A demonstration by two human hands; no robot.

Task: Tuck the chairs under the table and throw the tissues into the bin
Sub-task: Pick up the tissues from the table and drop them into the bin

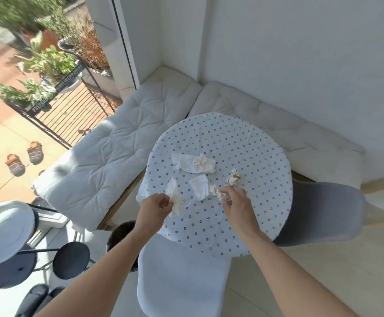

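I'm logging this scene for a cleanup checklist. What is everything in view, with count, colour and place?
Round table with dotted white cloth: 1, centre.
Tissues: about 5, white, stained; large flat one and crumpled one lying free on the cloth.
White chair: 1, near side.
Grey chair: 1, right side.
Cream bench cushions: 2, behind table.
Clogs: 1 pair, patio.
Black stools: 2, lower left.
Potted plants: several, outside.
Left hand: pinching a tissue.
Right hand: pinching a crumpled tissue.

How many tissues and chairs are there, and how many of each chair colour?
Tissues: 5, with one in the left hand, one in the right hand, three loose on the table
White chair: 1
Grey chair: 1
Total: 7
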